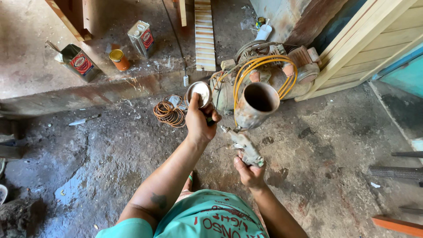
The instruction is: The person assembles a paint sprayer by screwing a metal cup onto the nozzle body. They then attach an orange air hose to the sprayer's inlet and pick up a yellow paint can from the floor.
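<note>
Rough, stained concrete floor point(110, 145) fills the view, with a raised concrete ledge point(39, 66) along the far side and a slatted wooden panel point(374, 39) leaning at the upper right.

The right hand point(250, 172) grips the handle of a paint-crusted spray gun point(245, 147), fingers wrapped closed around it. The gun's open metal cup point(257, 105) sits at the top of the gun body, mouth tilted toward the camera; its interior is dark.

The left hand point(199, 121) is raised just left of the cup. Its fingers are closed on a round metal lid point(198, 93), the pale inner face turned toward the camera. A small dark item shows inside the same fist; its kind cannot be determined.

Behind the cup, an air compressor point(269, 75) with looped yellow hose point(264, 64) rests on the floor against the panel. A coil of orange wire point(168, 113) lies just left of the lid.

On the ledge stand two rectangular tin cans point(141, 39) point(79, 62), with a small orange jar point(119, 60) between them. A narrow wooden slat point(204, 35) lies to their right. A knife point(83, 120) lies on the floor below the ledge, well apart from both hands.
</note>
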A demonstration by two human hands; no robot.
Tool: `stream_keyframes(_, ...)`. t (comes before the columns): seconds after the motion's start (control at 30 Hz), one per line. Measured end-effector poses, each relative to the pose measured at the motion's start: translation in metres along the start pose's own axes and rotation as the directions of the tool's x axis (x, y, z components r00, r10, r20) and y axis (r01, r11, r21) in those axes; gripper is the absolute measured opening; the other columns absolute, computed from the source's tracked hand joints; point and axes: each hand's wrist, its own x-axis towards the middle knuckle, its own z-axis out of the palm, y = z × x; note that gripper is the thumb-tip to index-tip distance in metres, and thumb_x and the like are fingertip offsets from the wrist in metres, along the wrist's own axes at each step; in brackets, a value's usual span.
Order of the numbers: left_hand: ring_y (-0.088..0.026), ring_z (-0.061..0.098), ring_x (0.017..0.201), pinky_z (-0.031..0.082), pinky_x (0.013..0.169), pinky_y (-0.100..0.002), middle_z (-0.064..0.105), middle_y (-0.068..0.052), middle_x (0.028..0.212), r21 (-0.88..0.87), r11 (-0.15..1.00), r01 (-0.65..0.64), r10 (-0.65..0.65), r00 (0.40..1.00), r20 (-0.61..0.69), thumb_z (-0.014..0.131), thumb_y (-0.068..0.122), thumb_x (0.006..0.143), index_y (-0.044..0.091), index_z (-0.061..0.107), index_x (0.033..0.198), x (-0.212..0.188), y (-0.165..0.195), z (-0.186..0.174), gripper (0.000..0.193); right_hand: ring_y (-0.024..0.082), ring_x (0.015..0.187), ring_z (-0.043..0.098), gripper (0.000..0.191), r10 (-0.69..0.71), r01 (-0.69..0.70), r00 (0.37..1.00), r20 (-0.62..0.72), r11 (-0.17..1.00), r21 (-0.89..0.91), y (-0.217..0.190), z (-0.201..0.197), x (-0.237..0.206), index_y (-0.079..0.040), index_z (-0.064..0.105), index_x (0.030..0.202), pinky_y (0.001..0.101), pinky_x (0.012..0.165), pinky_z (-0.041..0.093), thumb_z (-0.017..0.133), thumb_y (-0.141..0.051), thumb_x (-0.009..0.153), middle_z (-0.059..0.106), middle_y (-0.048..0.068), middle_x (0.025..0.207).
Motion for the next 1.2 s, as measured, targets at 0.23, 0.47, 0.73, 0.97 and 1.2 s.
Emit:
stream_keyframes(0.23, -0.021, 0.058, 0.054, 0.046, 0.052, -0.038, 0.073, -0.011, 0.077, 0.85, 0.479, -0.22, -0.07, 0.956, 0.286, 0.057, 0.029, 0.101, 0.002, 0.068, 0.096, -0.016, 0.008, -0.025, 0.03, 0.014, 0.074, 0.066, 0.051, 0.112, -0.104, 0.993, -0.029, 0.973, 0.204, -0.024, -0.017, 0.006, 0.0, 0.049, 0.149, 0.0298, 0.062, 0.058, 0.06, 0.002, 0.099, 0.066, 0.008, 0.102)
stream_keyframes(0.47, -0.033, 0.074, 0.074, 0.059, 0.068, -0.043, 0.075, -0.017, 0.082, 0.854, -0.172, -0.492, -0.201, 0.866, 0.458, 0.069, 0.02, 0.09, 0.001, 0.074, 0.099, -0.074, -0.017, -0.026, 0.021, 0.029, 0.108, 0.075, 0.018, 0.01, -0.01, 0.986, -0.166, 1.0, 0.002, -0.022, -0.037, 0.03, -0.001, 0.065, 0.122, 0.0413, 0.083, 0.068, 0.054, -0.006, 0.109, 0.073, 0.016, 0.114)
stream_keyframes(0.73, -0.039, 0.071, 0.077, 0.058, 0.063, -0.048, 0.07, -0.017, 0.089, 0.618, -0.258, -0.742, -0.21, 0.668, 0.714, 0.071, 0.018, 0.087, 0.003, 0.068, 0.115, -0.111, -0.062, -0.02, 0.032, 0.017, 0.076, 0.073, 0.016, -0.01, -0.039, 0.96, -0.279, 0.985, -0.168, -0.003, -0.027, 0.02, -0.001, 0.067, 0.11, 0.0288, 0.063, 0.061, 0.055, -0.012, 0.107, 0.075, 0.012, 0.102)
stream_keyframes(0.97, -0.029, 0.07, 0.076, 0.058, 0.066, -0.038, 0.069, -0.017, 0.104, 0.723, 0.081, -0.686, -0.312, 0.672, 0.672, 0.077, 0.021, 0.083, -0.004, 0.063, 0.123, -0.113, -0.051, -0.037, 0.049, 0.012, 0.053, 0.057, 0.024, 0.159, -0.134, 0.865, -0.477, 0.987, 0.087, 0.004, -0.019, 0.031, -0.007, 0.06, 0.086, 0.0284, 0.046, 0.046, 0.059, -0.023, 0.104, 0.061, 0.002, 0.068)
stream_keyframes(1.2, -0.004, 0.048, 0.053, 0.039, 0.047, -0.021, 0.072, -0.005, 0.09, 0.824, 0.564, 0.049, -0.468, 0.841, 0.27, 0.062, 0.016, 0.1, -0.004, 0.07, 0.121, -0.101, -0.04, -0.037, 0.03, 0.011, 0.054, 0.04, 0.061, 0.356, -0.407, 0.904, 0.237, 0.545, 0.734, -0.009, -0.073, 0.036, -0.013, 0.048, 0.077, 0.0283, 0.057, 0.032, 0.047, -0.067, 0.102, 0.046, -0.001, 0.058)
